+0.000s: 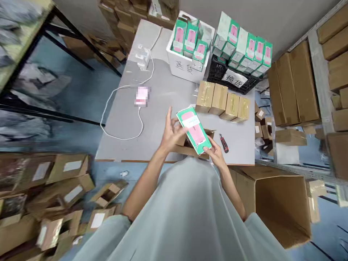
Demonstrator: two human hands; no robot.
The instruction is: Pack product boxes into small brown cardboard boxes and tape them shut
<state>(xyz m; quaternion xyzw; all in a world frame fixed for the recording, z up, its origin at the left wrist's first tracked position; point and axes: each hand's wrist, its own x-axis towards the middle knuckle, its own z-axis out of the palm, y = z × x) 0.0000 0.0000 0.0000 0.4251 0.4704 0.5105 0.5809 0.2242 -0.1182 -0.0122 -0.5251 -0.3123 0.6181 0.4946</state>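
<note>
Green box (193, 131) with a pink picture and a white label across it, held tilted at the near edge of the grey table (119, 119). Right hand (216, 151) closed on its lower right corner, thumb on the front face, the other fingers partly hidden behind. Left hand (172, 131) at its left edge: fingers loosely parted, one pointing up, a tip against the front; cannot tell whether it grips. Open brown carton (182, 149) partly hidden behind the green box. Red-and-black cutter (224, 143) just right of the carton. Beyond, four taped brown boxes (218, 98) in a row, near a white bin (174, 61) and a black crate (214, 72), both holding similar green boxes.
</note>
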